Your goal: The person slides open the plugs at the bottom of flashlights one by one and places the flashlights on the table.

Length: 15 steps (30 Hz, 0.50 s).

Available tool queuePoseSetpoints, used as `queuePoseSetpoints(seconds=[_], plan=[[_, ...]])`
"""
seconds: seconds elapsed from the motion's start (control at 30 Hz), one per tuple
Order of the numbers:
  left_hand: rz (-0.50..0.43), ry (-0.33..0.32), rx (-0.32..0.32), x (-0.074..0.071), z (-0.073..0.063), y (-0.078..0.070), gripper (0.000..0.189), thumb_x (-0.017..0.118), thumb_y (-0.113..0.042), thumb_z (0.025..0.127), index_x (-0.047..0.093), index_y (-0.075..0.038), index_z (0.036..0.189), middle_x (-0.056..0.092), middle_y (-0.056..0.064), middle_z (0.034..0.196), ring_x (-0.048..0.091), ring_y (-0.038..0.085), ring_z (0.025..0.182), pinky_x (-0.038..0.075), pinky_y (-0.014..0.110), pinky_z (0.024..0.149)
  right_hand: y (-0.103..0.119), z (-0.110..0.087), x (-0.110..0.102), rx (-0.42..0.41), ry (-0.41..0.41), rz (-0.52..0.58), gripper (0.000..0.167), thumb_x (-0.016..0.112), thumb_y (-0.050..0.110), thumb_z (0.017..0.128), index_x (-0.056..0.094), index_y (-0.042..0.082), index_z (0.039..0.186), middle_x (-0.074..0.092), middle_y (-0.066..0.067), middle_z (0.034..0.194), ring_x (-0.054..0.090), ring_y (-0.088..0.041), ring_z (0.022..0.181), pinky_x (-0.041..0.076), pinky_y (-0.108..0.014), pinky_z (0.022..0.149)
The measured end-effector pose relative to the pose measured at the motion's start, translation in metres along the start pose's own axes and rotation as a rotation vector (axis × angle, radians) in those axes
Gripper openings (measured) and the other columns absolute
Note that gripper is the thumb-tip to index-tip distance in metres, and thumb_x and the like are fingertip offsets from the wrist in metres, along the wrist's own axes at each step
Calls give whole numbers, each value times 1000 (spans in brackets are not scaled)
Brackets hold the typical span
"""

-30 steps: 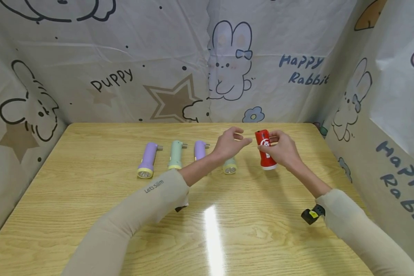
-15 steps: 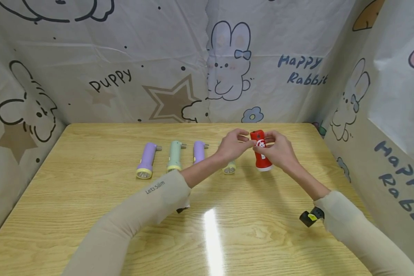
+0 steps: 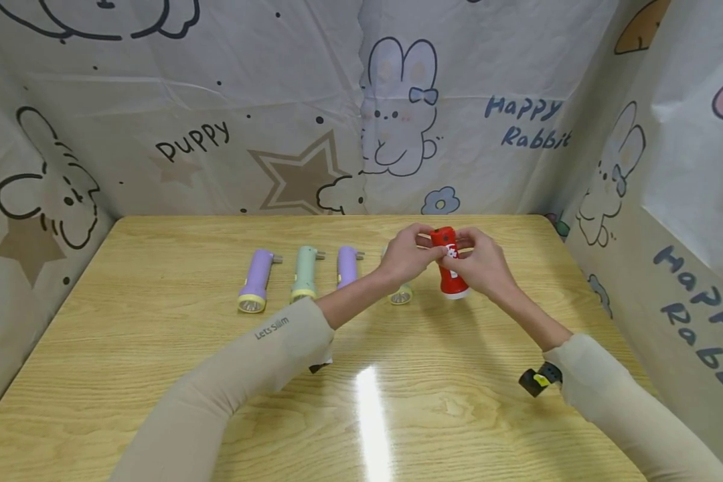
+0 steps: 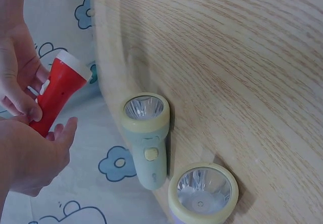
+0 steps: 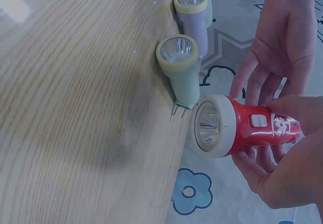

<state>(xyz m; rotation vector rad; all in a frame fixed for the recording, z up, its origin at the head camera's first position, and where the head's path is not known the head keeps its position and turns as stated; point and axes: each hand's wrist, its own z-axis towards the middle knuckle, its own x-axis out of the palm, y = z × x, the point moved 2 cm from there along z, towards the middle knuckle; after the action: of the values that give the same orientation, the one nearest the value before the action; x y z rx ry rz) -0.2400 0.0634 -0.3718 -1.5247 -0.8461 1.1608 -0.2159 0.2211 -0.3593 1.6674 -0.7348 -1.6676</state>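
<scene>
A red flashlight (image 3: pixel 452 268) with a white rim and white print is held above the far right part of the table, lens end down. My right hand (image 3: pixel 480 263) grips its right side, thumb in front and fingers behind. My left hand (image 3: pixel 408 256) is at its upper left side, with the tail end between thumb and fingers. In the right wrist view the red flashlight (image 5: pixel 247 127) shows its lens and white switch. The left wrist view shows my left hand (image 4: pixel 35 156) around the tail of the red flashlight (image 4: pixel 58 90).
On the wooden table (image 3: pixel 458 395) lie a purple flashlight (image 3: pixel 256 278), a green flashlight (image 3: pixel 305 271) and another purple flashlight (image 3: pixel 347 264), their plug prongs showing. Another green flashlight (image 3: pixel 400 294) is partly behind my left hand. Printed cloth (image 3: pixel 313 80) hangs behind.
The red flashlight and my right hand have moved left toward my left hand. The left hand's thumb and fingers, apart from the flashlight earlier, now close on its upper end.
</scene>
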Motion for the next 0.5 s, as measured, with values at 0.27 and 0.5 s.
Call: queuePoseSetpoints(seconds=[0.27,0.5], plan=[[-101,11,-12,0,0,1,41,71,-9,93,54,-2,130,64,12,107,69,30,91,61,35,74,-1,0,2,-37,-3,-21,52,73,16,91,51,-7,132,59,-25,124,63,-41,106,56,-50,88],[-135,-9,-16,-4,0,0,36,72,-7,92,55,-2,123,63,12,107,68,31,95,61,32,72,0,1,3,-74,-8,-49,53,74,18,91,51,-5,133,60,-25,123,64,-41,105,57,-51,86]])
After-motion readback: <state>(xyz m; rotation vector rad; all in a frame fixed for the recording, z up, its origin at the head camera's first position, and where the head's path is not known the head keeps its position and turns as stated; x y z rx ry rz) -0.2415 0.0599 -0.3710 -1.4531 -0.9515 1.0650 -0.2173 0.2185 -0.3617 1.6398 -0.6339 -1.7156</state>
